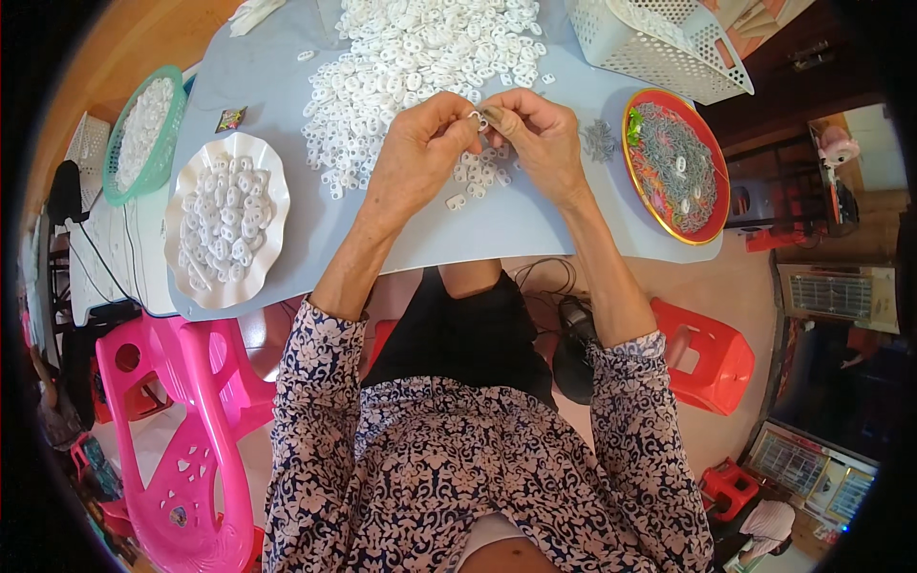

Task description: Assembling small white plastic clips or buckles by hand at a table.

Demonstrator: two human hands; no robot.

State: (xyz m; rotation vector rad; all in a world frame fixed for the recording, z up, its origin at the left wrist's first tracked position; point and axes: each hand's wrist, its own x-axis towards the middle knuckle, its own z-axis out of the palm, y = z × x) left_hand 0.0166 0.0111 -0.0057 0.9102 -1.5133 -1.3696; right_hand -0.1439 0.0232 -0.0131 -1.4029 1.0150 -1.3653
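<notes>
Head view, looking down on a pale grey worktop (535, 229). Both hands meet just in front of the large heap of white plastic pieces (420, 57), which serves here as the landmark. The left hand (415, 158) and the right hand (535, 134) together pinch one small white plastic piece (475, 117) between their fingertips, held slightly above the near edge of the heap; each grip is clenched on this piece, thumb against forefinger. Whether a second part sits inside the pinch cannot be told, as the fingers cover it.

The piece appears to be a small moulded ring or loop. Judged from its size and material, it is very light and fairly stiff, with smooth faces that could slip from dry fingertips. It is probably not fragile, though a thin loop might bend or snap if twisted hard. The sensible place to take hold is on the flat outer edges, with fingertips only, leaving the opening free.

To the left of the heap stands a white scalloped plate (272, 205) holding more white pieces, and further left a green basket (117, 181) also filled with them. To the right of the heap lies a round red tray (638, 181) of fine grey parts, with a small grey cluster (599, 140) beside it. Behind the heap, to the right, rests a white perforated basket (669, 48). A few loose pieces lie between the heap and the hands.
</notes>
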